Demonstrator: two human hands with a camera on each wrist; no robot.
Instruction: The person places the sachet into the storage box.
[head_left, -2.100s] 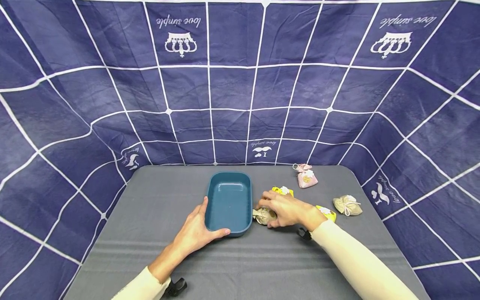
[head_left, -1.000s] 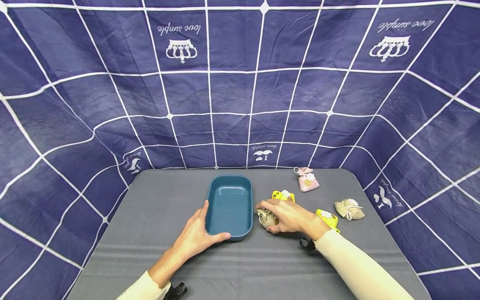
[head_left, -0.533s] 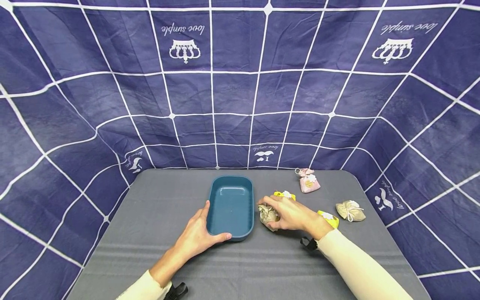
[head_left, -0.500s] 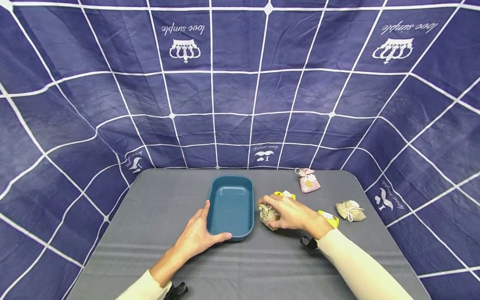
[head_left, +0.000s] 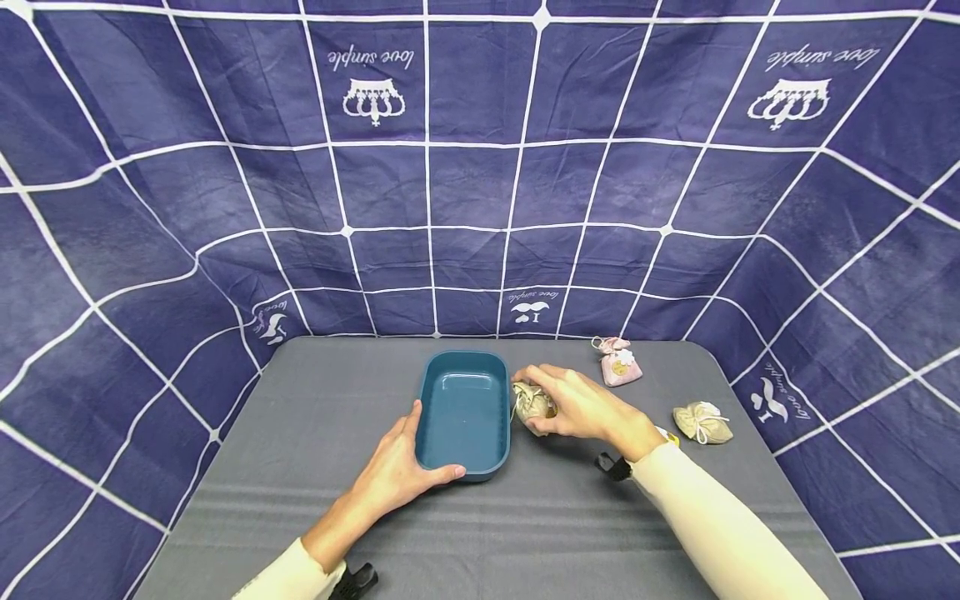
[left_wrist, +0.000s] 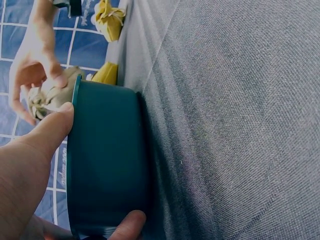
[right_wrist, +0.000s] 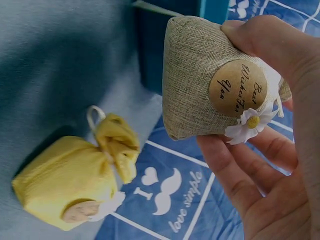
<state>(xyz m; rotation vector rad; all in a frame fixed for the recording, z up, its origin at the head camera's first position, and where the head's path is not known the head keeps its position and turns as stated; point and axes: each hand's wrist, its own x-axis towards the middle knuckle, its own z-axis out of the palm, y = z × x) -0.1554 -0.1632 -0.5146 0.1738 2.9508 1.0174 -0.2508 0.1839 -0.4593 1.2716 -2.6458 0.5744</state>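
Note:
A blue rectangular tub [head_left: 461, 429] stands on the grey table. My left hand [head_left: 393, 462] rests at its near left corner, fingers along the side and thumb on the near rim. Right of the tub, my right hand [head_left: 581, 404] pinches a beige drawstring sachet [head_left: 531, 402] between thumb and fingers. The right wrist view shows the sachet's round "Best Wishes For You" label [right_wrist: 237, 87] and white cloth flower [right_wrist: 247, 126]. It hangs above the table, at the tub's right edge. A yellow sachet [right_wrist: 65, 175] lies below the right hand.
A pink sachet [head_left: 621, 368] lies at the back right and another beige sachet [head_left: 703, 422] at the far right. In the left wrist view, two yellow sachets [left_wrist: 110, 22] show beyond the tub. A blue checked cloth [head_left: 480, 183] surrounds the table.
My right hand has taken hold of the beige sachet and raised it off the table. The hand now covers the yellow sachet behind it. My left hand stays at the tub.

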